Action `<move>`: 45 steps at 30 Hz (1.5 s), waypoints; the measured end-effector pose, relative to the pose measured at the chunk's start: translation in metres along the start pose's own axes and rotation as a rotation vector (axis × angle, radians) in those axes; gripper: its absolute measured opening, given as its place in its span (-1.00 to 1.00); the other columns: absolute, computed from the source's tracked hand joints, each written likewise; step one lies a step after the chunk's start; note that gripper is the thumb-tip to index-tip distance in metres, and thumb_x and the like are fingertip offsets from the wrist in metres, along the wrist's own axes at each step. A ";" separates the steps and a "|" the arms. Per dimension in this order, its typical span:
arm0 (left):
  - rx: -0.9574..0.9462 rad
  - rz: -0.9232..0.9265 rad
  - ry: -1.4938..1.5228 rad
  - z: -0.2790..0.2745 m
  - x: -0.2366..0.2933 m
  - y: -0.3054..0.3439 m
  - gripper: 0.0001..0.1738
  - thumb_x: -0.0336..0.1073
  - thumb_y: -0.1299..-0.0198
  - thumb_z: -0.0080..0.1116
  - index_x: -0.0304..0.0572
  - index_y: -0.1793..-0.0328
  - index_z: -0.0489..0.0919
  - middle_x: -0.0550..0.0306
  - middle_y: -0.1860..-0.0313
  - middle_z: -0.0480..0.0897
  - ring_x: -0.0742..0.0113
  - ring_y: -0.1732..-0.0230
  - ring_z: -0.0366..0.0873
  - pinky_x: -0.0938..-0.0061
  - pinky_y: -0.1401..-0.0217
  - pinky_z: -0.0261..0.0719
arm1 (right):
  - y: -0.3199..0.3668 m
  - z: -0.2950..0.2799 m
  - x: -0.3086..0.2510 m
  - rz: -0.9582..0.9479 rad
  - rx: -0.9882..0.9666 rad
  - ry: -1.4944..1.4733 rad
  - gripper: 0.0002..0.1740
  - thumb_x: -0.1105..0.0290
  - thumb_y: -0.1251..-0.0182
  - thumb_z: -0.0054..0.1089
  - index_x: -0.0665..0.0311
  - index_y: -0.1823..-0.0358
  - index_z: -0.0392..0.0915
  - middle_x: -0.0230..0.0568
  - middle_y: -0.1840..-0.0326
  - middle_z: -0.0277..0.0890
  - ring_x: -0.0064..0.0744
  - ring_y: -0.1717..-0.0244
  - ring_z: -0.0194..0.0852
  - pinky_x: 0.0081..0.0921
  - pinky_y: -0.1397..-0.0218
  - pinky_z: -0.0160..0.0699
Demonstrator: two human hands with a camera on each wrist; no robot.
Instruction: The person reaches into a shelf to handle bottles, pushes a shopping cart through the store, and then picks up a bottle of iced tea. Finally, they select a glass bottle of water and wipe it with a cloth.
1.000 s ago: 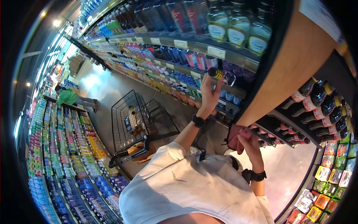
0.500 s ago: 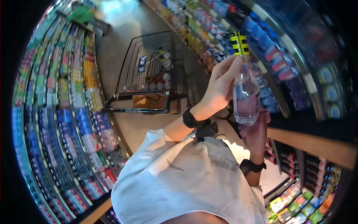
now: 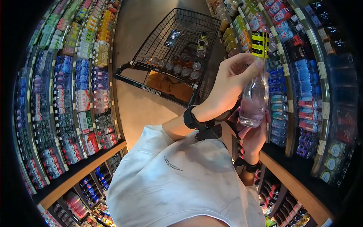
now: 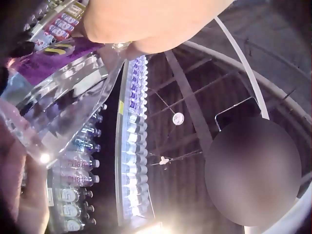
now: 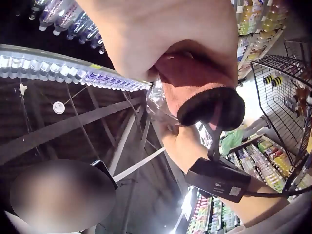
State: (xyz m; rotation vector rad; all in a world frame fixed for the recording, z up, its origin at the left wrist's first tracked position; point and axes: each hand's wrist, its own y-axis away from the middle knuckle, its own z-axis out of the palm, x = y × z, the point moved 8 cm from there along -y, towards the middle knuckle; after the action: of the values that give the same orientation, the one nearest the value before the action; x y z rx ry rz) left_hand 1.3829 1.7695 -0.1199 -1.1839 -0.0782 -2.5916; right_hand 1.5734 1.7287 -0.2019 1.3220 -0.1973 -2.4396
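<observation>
A clear bottle [image 3: 254, 104] with a yellow-and-black band round its top stands upright in front of my chest. My left hand [image 3: 232, 83] pinches it just below the band, thumb across the neck. My right hand [image 3: 254, 142] is low beside the bottle's base, its fingers curled round a soft dusky-pink cloth piece [image 5: 195, 83] that has a dark opening. In the head view, the bottle's lower end overlaps the cloth. The left wrist view shows the clear bottle body [image 4: 73, 105] close up, with the right hand's fingers near its base.
A black wire cart [image 3: 151, 56] stands ahead, carrying a similar banded bottle [image 3: 202, 45], a phone-like device [image 3: 172, 38] and several jars or bottles. A brown box [image 3: 170, 84] sits beneath. Shelves of drinks run along the left [image 3: 68, 102] and right [image 3: 298, 98].
The left hand has drawn the bottle off the right-hand shelf and brought it before my chest, near the right hand. My view has swung round, with the cart now straight ahead.
</observation>
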 end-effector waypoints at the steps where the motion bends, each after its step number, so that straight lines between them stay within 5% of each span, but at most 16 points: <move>1: 0.003 0.006 -0.023 0.000 0.003 0.000 -0.68 -0.22 -0.49 0.22 -0.37 -0.14 0.63 0.12 0.08 0.74 0.48 0.12 0.68 0.54 0.03 0.66 | 0.001 0.013 -0.005 0.006 -0.049 0.034 -0.67 0.08 -0.69 -0.15 0.09 -0.26 0.28 -0.09 -0.20 0.50 -0.13 -0.16 0.61 -0.12 -0.16 0.66; 4: 0.089 0.075 -0.034 0.006 0.010 0.005 -0.74 -0.25 -0.41 0.32 -0.34 -0.02 0.68 0.29 0.28 0.70 0.66 0.31 0.53 0.65 0.23 0.47 | 0.003 0.026 -0.016 0.025 -0.178 0.129 -0.62 0.06 -0.69 -0.15 0.17 -0.27 0.29 -0.08 -0.10 0.55 -0.20 0.00 0.67 -0.26 0.00 0.70; 12: 0.091 0.146 -0.134 0.058 0.011 0.023 -0.71 -0.22 -0.41 0.32 -0.31 -0.06 0.67 0.29 0.23 0.73 0.71 0.29 0.52 0.68 0.30 0.35 | 0.002 -0.008 -0.061 -0.140 -0.235 0.454 -0.60 0.08 -0.66 -0.09 0.27 -0.18 0.42 -0.15 -0.07 0.56 -0.55 0.44 0.53 -0.66 0.56 0.40; 15: 0.066 0.153 -0.157 0.078 0.005 0.028 -0.70 -0.21 -0.42 0.31 -0.29 -0.09 0.67 0.31 0.20 0.73 0.72 0.27 0.51 0.69 0.29 0.35 | 0.009 -0.015 -0.085 -0.271 -0.219 0.581 -0.63 0.17 -0.66 -0.06 0.34 -0.17 0.45 -0.20 -0.19 0.52 -0.62 0.40 0.51 -0.71 0.54 0.35; 18: 0.061 0.149 -0.215 0.100 -0.003 0.035 -0.70 -0.22 -0.43 0.30 -0.30 -0.12 0.66 0.29 0.18 0.74 0.71 0.23 0.52 0.69 0.25 0.36 | 0.008 -0.021 -0.094 -0.332 -0.240 0.578 -0.51 0.38 -0.55 0.11 0.38 -0.42 0.32 -0.25 -0.17 0.50 -0.63 0.22 0.45 -0.70 0.20 0.43; 21: 0.064 0.138 -0.344 0.119 -0.018 0.044 -0.67 -0.24 -0.43 0.30 -0.34 -0.16 0.63 0.23 0.14 0.74 0.66 0.14 0.55 0.66 0.12 0.44 | 0.018 -0.007 -0.126 -0.660 -0.346 0.825 -0.26 0.40 -0.29 0.45 0.40 -0.46 0.31 -0.16 -0.16 0.54 -0.40 -0.06 0.53 -0.49 -0.15 0.49; 24: 0.045 0.109 -0.459 0.138 -0.036 0.054 -0.58 -0.25 -0.41 0.32 -0.42 -0.23 0.57 0.11 0.04 0.74 0.55 0.00 0.58 0.55 -0.13 0.52 | 0.003 -0.018 -0.129 -0.502 -0.412 0.768 -0.15 0.36 -0.12 0.62 0.39 -0.42 0.35 -0.09 -0.19 0.55 -0.34 -0.20 0.53 -0.42 -0.28 0.47; 27: 0.042 0.033 -0.378 0.143 -0.057 0.058 -0.63 -0.29 -0.45 0.27 -0.40 -0.25 0.59 0.15 -0.01 0.72 0.56 -0.03 0.58 0.57 -0.12 0.53 | -0.012 -0.026 -0.123 -0.515 -0.583 0.689 -0.11 0.36 -0.03 0.70 0.36 -0.38 0.38 -0.12 -0.16 0.57 -0.41 -0.16 0.55 -0.43 -0.27 0.50; 31: 0.096 -0.060 -0.521 0.138 -0.060 0.069 -0.60 -0.26 -0.48 0.24 -0.44 -0.26 0.56 0.17 -0.03 0.71 0.56 -0.07 0.56 0.56 -0.19 0.50 | -0.021 -0.031 -0.095 -0.239 -0.634 0.302 -0.18 0.42 -0.04 0.69 0.32 -0.33 0.42 -0.27 -0.16 0.58 -0.50 -0.13 0.56 -0.49 -0.23 0.54; 34: 0.054 0.121 -1.007 0.126 -0.056 0.076 -0.35 -0.19 -0.41 0.31 -0.42 -0.48 0.40 0.03 -0.33 0.54 0.34 -0.36 0.45 0.45 -0.43 0.38 | -0.031 -0.028 -0.097 -0.297 -0.589 0.230 -0.27 0.43 -0.13 0.61 0.33 -0.34 0.45 -0.32 -0.13 0.59 -0.54 -0.06 0.59 -0.52 -0.13 0.62; 35: 0.042 0.233 -1.246 0.127 -0.051 0.081 -0.28 -0.17 -0.39 0.32 -0.40 -0.53 0.35 0.00 -0.39 0.49 0.29 -0.43 0.40 0.43 -0.49 0.34 | -0.035 -0.027 -0.097 -0.260 -0.539 0.144 -0.32 0.40 -0.19 0.57 0.31 -0.32 0.47 -0.36 -0.07 0.60 -0.61 0.04 0.58 -0.60 0.01 0.61; 36: 0.038 0.066 -1.117 0.121 -0.058 0.084 -0.06 -0.19 -0.32 0.40 -0.35 -0.68 0.12 -0.09 -0.57 0.29 0.24 -0.58 0.23 0.36 -0.60 0.21 | -0.037 -0.022 -0.099 -0.228 -0.487 0.056 -0.38 0.37 -0.24 0.53 0.28 -0.31 0.49 -0.41 -0.02 0.60 -0.68 0.13 0.57 -0.67 0.16 0.61; 37: 0.014 0.084 -1.029 0.116 -0.059 0.084 0.01 -0.13 -0.27 0.44 -0.36 -0.68 0.10 -0.19 -0.56 0.29 0.13 -0.59 0.22 0.30 -0.60 0.21 | -0.041 -0.024 -0.098 -0.146 -0.419 0.078 -0.44 0.31 -0.30 0.50 0.22 -0.29 0.52 -0.50 0.09 0.61 -0.79 0.32 0.48 -0.80 0.42 0.38; 39: -0.038 0.118 -0.841 0.104 -0.064 0.082 0.15 -0.03 -0.18 0.52 -0.38 -0.70 0.05 -0.39 -0.53 0.29 -0.08 -0.63 0.21 0.18 -0.61 0.20 | -0.040 -0.010 -0.103 -0.152 -0.362 0.010 -0.48 0.28 -0.34 0.48 0.19 -0.27 0.54 -0.57 0.18 0.60 -0.86 0.44 0.37 -0.82 0.55 0.16; 43: -0.016 0.053 -0.979 0.077 -0.054 0.076 0.13 -0.22 -0.24 0.49 -0.41 -0.72 -0.05 -0.13 -0.51 0.40 0.30 -0.46 0.37 0.40 -0.51 0.32 | -0.050 0.008 -0.093 -0.087 -0.361 0.010 -0.53 0.25 -0.37 0.46 0.19 -0.24 0.56 -0.60 0.23 0.59 -0.91 0.52 0.28 -0.82 0.60 0.05; 45: -0.015 0.059 -0.998 0.068 -0.048 0.077 0.14 -0.21 -0.24 0.49 -0.45 -0.71 -0.08 -0.15 -0.49 0.42 0.30 -0.43 0.40 0.41 -0.49 0.34 | -0.056 0.021 -0.097 -0.103 -0.380 0.027 -0.55 0.26 -0.38 0.45 0.22 -0.23 0.57 -0.55 0.17 0.61 -0.88 0.45 0.34 -0.80 0.52 0.14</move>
State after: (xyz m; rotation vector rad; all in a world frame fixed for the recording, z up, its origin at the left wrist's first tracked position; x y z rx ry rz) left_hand 1.4845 1.7190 -0.1163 -2.2947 -0.2175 -1.7052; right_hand 1.5902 1.8162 -0.1309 1.2160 0.3343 -2.3837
